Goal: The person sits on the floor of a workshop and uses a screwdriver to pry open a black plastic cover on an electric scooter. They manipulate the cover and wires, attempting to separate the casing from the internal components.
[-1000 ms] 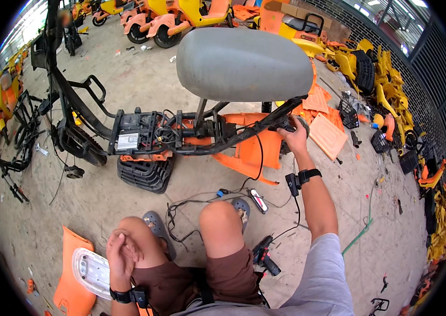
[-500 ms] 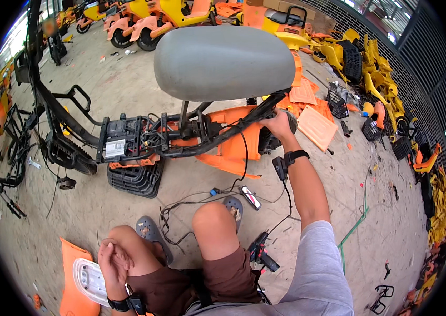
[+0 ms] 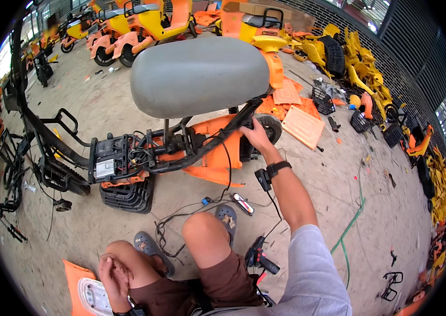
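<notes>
A stripped electric scooter with a grey seat stands in front of me, its black frame, battery box and wiring bare. My right hand reaches to its rear end, beside the rear wheel and the orange body panel. The fingers are bent around a part at the frame, and their tips are hidden. My left hand rests palm up by my left knee, fingers loosely curled, nothing in it. Below it lie a clear plastic cover and an orange panel.
A cordless power tool lies by my right leg. Cables and a white-and-black device lie near my shoes. Flat orange panels, a green cord and heaps of yellow parts are at right; scooters stand behind.
The view has turned, so the scooter sits further left and lower. My right hand has shifted slightly off the rear wheel toward the frame. The left hand stays by the knee.
</notes>
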Tool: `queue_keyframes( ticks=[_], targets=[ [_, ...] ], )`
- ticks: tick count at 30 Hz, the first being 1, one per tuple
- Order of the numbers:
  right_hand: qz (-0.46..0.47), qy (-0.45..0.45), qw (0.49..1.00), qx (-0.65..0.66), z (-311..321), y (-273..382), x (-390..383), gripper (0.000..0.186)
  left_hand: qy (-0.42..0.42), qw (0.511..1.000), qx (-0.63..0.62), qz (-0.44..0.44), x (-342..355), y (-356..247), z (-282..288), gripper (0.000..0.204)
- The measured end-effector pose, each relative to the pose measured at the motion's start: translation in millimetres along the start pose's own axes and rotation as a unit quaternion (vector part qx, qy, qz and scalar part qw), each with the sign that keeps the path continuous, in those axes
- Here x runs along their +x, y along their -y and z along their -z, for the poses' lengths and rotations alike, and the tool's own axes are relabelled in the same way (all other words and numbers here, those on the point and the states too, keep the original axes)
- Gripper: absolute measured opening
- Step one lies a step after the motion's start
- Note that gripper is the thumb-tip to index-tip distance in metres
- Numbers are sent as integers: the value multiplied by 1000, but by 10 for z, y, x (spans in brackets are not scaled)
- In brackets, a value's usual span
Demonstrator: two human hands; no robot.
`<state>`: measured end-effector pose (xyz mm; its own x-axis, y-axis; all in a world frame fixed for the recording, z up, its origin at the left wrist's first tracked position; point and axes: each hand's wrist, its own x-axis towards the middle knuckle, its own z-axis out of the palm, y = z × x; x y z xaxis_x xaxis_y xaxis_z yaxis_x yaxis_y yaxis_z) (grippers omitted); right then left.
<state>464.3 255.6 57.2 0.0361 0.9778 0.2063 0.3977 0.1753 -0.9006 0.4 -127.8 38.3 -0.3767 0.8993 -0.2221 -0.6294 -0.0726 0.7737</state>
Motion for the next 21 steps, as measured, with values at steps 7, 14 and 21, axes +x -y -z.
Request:
queue_keyframes(
  ticks=[7, 14, 21],
  targets=[
    [75, -252, 960, -97, -569, -323, -508, 62, 1, 1000, 11, 30, 16, -45, -46, 16],
    [-42, -67, 993, -90, -442, -241, -426, 27, 31, 998, 1, 46, 2, -46, -62, 16],
    [3, -95, 979, -180, -533, -442, -825, 28, -24, 996, -5, 90, -99, -84, -60, 13]
  ],
)
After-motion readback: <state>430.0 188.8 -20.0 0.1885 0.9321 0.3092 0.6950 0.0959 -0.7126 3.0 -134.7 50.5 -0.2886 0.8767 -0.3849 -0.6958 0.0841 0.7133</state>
